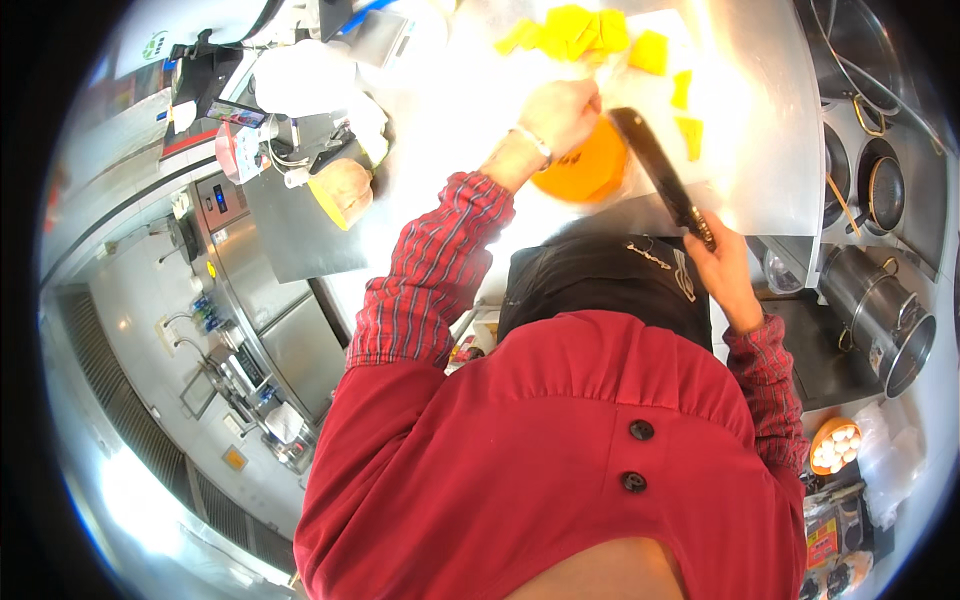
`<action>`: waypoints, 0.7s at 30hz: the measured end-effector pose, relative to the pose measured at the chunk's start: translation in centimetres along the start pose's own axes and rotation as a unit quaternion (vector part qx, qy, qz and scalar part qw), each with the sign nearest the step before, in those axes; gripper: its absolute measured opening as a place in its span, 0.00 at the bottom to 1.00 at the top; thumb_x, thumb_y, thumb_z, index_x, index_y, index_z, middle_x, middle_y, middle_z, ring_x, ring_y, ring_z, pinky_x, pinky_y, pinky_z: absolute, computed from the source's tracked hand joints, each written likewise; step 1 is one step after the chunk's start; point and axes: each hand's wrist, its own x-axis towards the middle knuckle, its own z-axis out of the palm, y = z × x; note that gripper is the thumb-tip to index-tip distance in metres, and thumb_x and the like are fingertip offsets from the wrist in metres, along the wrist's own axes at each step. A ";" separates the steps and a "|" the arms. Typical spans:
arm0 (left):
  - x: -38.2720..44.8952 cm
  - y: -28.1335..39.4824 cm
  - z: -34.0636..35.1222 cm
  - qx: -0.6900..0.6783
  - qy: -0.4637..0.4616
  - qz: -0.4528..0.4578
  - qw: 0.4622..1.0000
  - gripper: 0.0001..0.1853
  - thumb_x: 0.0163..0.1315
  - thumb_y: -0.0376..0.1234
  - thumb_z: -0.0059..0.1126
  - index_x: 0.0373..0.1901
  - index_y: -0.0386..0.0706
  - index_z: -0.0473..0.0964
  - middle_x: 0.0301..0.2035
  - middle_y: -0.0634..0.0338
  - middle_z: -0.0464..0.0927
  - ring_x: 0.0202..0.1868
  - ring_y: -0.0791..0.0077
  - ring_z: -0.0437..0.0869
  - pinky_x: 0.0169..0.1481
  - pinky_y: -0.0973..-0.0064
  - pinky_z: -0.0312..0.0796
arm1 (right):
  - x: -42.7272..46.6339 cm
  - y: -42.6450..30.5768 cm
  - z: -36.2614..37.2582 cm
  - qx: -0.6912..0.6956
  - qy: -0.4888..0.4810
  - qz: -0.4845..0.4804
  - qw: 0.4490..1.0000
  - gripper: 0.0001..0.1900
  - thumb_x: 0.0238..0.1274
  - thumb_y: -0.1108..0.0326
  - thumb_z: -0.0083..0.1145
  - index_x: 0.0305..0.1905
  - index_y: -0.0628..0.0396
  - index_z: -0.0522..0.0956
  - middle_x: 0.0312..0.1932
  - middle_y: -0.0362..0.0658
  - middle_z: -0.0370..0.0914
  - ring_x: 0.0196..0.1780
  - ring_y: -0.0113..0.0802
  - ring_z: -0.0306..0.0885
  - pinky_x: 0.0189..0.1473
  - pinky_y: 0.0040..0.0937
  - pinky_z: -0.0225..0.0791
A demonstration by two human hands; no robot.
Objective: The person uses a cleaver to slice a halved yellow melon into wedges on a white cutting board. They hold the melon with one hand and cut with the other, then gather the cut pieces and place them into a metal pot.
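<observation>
My right hand (720, 255) grips the handle of a kitchen knife (660, 169). Its dark blade points away from me, up and to the left. At the blade's left lies a round orange dish or board (581, 176) with dark marks on it. My left hand (562, 112) is over the far edge of this orange thing, fingers curled; strong glare hides whether anything is in them. Beyond the hands, several yellow pumpkin pieces (585, 34) are heaped on the steel worktop (780, 150). Other cut pieces (690, 137) are scattered to the right of the blade.
A cut pumpkin (341, 191) rests at the left, near a phone (236, 112), cables and a white bag (304, 79). To the right are a frying pan (886, 193), a large steel pot (877, 315) and an orange bowl of eggs (835, 446).
</observation>
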 end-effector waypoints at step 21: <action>5.1 4.2 4.3 -0.077 -0.221 0.121 0.965 0.10 0.60 0.30 0.55 0.43 0.44 0.79 0.36 0.50 0.86 0.42 0.50 0.87 0.50 0.59 0.76 | -2.0 -0.4 -1.5 0.147 0.167 0.090 0.971 0.13 0.70 0.73 0.58 0.56 0.62 0.78 0.26 0.30 0.68 0.29 0.17 0.62 0.31 0.20 0.58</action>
